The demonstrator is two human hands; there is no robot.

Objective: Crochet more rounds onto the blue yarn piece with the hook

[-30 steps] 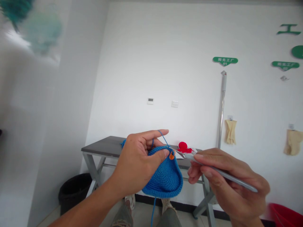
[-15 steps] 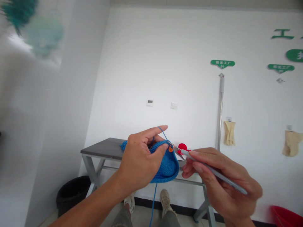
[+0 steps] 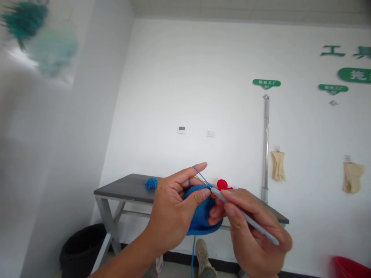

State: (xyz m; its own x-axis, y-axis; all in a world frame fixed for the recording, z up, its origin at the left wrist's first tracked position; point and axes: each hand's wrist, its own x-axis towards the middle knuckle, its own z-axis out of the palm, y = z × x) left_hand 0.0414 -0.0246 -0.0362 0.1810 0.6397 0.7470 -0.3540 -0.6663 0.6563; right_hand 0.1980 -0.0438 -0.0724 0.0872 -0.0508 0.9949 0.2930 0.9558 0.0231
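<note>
My left hand (image 3: 174, 210) pinches a round blue crocheted piece (image 3: 200, 219) by its upper edge, with blue yarn (image 3: 198, 173) looped over the raised index finger. An orange stitch marker shows only as a sliver at the piece's rim. My right hand (image 3: 251, 231) is closed on a grey crochet hook (image 3: 246, 218), whose metal tip sits at the piece's top edge beside my left thumb. A strand of blue yarn (image 3: 192, 255) hangs down from the piece toward my shoes.
A grey table (image 3: 127, 188) on white legs stands against the white wall, bearing a small blue yarn lump (image 3: 151, 183) and a red crocheted piece (image 3: 222, 184). A black bin (image 3: 79, 247) sits at lower left, a red tub (image 3: 349, 268) at lower right. Gloves (image 3: 278, 166) hang on the wall.
My right hand moved left, closing on my left hand, and the hook tip entered the blue piece's edge. The view tilted up slightly.
</note>
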